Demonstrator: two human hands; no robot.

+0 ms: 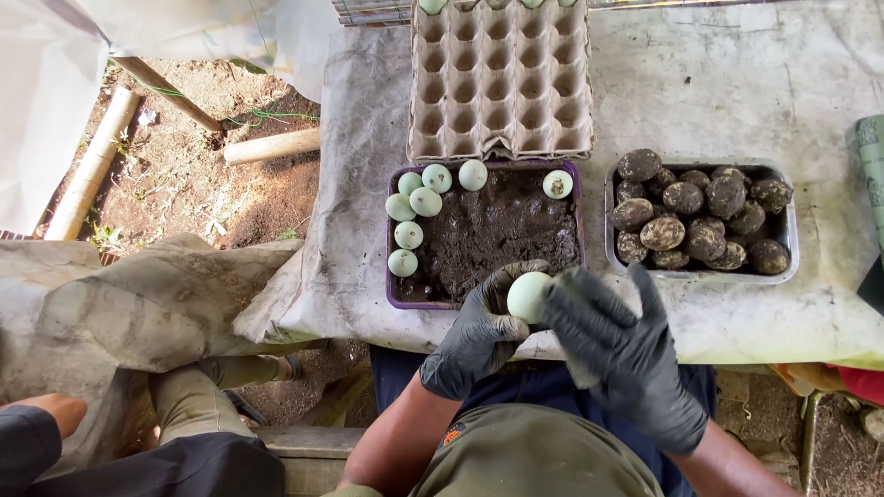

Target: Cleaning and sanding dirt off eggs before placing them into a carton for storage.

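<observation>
Both my hands wear black gloves. My left hand (479, 331) grips a pale green egg (527, 296) just in front of the purple tray (393, 293). My right hand (626, 354) lies over the egg's right side, pressing a greyish cloth (628, 287) against it. The purple tray holds dark mud and several clean pale green eggs (416, 202) along its left and far sides. To its right, a clear tray (792, 241) holds several mud-coated eggs (700, 221).
A cardboard egg carton (499, 83) lies beyond the purple tray, with eggs at its far edge. A grey sheet (737, 83) covers the table. Another person's hand (55, 410) and legs show at lower left. Wooden poles (92, 166) lie on the dirt ground at left.
</observation>
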